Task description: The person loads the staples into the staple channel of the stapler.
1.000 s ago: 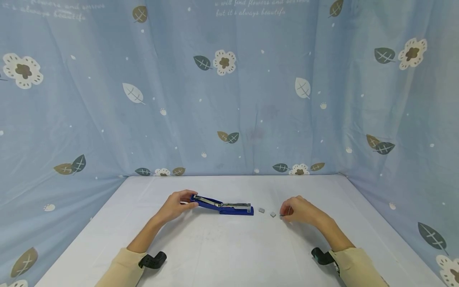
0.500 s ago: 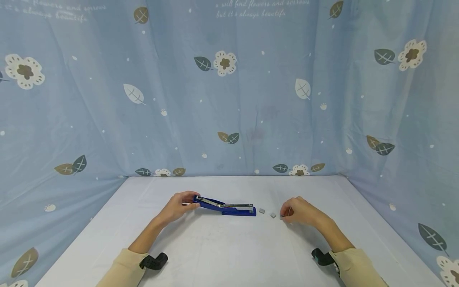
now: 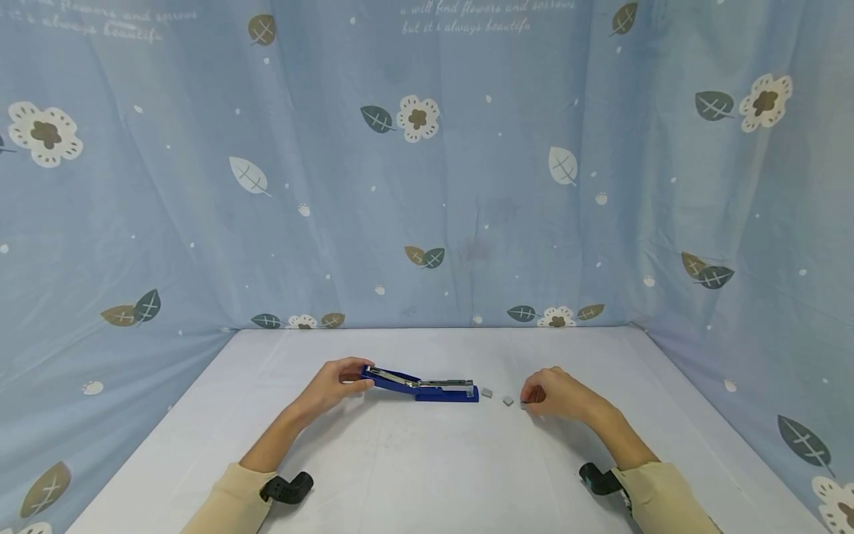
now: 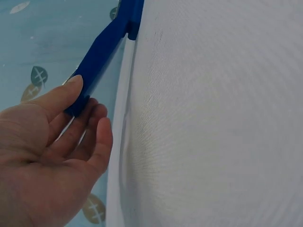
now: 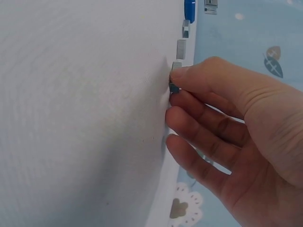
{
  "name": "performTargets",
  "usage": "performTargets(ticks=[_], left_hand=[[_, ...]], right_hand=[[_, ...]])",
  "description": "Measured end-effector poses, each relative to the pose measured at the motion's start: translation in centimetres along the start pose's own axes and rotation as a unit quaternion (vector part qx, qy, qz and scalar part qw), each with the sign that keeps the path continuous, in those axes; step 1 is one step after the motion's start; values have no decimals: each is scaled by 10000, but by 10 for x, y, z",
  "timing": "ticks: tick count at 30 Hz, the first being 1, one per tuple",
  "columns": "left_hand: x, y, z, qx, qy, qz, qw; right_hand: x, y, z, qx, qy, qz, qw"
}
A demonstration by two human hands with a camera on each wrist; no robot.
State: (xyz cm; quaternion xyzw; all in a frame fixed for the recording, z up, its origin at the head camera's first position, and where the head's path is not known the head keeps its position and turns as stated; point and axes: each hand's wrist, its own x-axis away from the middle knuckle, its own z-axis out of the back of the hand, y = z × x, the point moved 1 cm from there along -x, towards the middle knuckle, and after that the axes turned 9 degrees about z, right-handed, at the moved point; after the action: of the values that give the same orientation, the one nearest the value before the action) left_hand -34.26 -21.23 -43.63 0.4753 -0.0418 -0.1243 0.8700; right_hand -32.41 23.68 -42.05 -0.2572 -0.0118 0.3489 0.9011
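A blue stapler (image 3: 447, 396) lies folded wide open on the table, its base flat and its upper arm tilted up toward the left. My left hand (image 3: 332, 387) pinches the raised end of that arm (image 4: 102, 52) between thumb and fingers. Over to the right, my right hand (image 3: 562, 391) pinches a small grey block of staples (image 5: 174, 88) close to the tabletop, partly covered by the thumb. Two more staple blocks, one nearer the stapler (image 3: 487, 392) and one nearer the right hand (image 3: 508, 400), lie between them.
A white cloth covers the table (image 3: 427, 467). Behind and at both sides hangs a blue patterned curtain (image 3: 467, 185). Each wrist carries a black camera mount, one on the left (image 3: 287, 488) and one on the right (image 3: 599, 478).
The stapler and my left hand have shifted slightly to the right, bringing the base closer to the nearest staple block. My right hand has kept its place and its pinch.
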Motion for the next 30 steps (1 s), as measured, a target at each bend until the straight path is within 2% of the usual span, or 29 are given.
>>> performTargets(ticks=[2,10,20,30], left_hand=[[0,0,0,83,8,101,9999],[0,-1,0,240,-64,163,9996],[-1,-3,0,258,-67,145,9995],[1,-2,0,386,-170,147,9990]], right_hand=[[0,0,0,-5,7,-2,10000],[0,2,-1,3,58,-28,10000],[3,1,2,-33,20,-289,9996],[3,4,2,1,82,-314,9995]])
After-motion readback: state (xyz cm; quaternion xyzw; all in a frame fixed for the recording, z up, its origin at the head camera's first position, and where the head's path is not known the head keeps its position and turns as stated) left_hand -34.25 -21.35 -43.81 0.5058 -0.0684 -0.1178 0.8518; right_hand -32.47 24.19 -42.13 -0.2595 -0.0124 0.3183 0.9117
